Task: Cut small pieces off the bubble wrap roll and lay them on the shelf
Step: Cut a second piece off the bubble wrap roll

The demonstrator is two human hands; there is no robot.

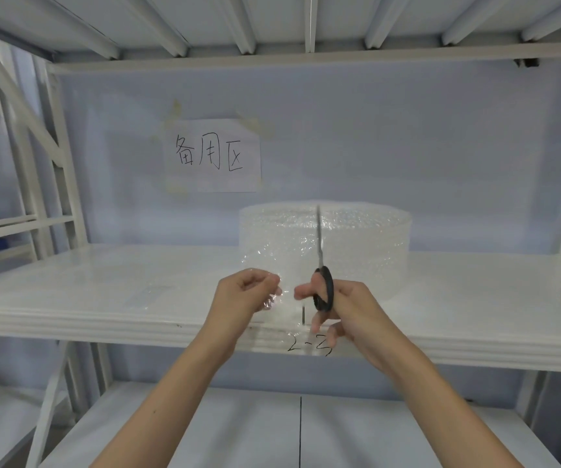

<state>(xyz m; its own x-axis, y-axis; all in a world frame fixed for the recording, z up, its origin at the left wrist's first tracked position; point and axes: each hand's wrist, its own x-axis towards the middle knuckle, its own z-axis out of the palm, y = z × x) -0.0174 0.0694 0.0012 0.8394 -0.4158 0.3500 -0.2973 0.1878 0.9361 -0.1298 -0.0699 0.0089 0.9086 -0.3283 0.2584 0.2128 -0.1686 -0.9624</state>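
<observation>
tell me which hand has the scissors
The right hand: its fingers sit in the black loops of the scissors, blades pointing up. The left hand only pinches the bubble wrap sheet.

bubble wrap roll (326, 244): clear, glinting white, dotted with small bubbles
scissors (323, 285): black handles, grey metal blades
shelf (103, 285): glossy white, black handwritten mark on its front edge
paper sign (213, 155): white, black handwritten characters, yellowed tape
back wall (407, 146): pale lavender-blue
</observation>
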